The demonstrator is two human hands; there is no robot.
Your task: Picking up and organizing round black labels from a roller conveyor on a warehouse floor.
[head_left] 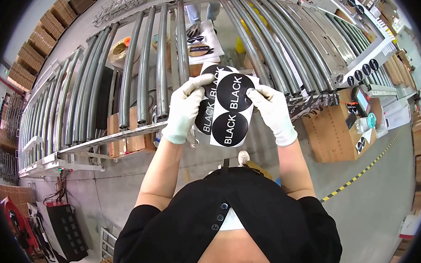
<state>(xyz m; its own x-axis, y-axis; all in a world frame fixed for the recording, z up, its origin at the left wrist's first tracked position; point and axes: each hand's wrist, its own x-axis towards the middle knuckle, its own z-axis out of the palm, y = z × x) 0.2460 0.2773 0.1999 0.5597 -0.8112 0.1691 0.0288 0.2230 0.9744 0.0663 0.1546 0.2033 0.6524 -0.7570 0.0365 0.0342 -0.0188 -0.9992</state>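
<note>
Two or more white sheets of round black stickers (pixel 230 128) are held up in front of my body, one sheet overlapping another. White lettering runs across each black disc. My left hand (pixel 185 104), in a white glove, pinches the left sheet near its upper left edge. The right sheet's upper right edge is gripped by my right hand (pixel 272 111), gloved the same way, with the thumb on its front. Behind the sheets lies the near rail of the roller conveyor.
A roller conveyor (pixel 162 67) spans the area ahead. At right a cardboard box (pixel 331 138) carries a handheld device (pixel 361 100) and a bottle with a turquoise lid (pixel 366 123). Across the conveyor stands another person (pixel 198 7). Stacked cartons (pixel 41 41) line the far left.
</note>
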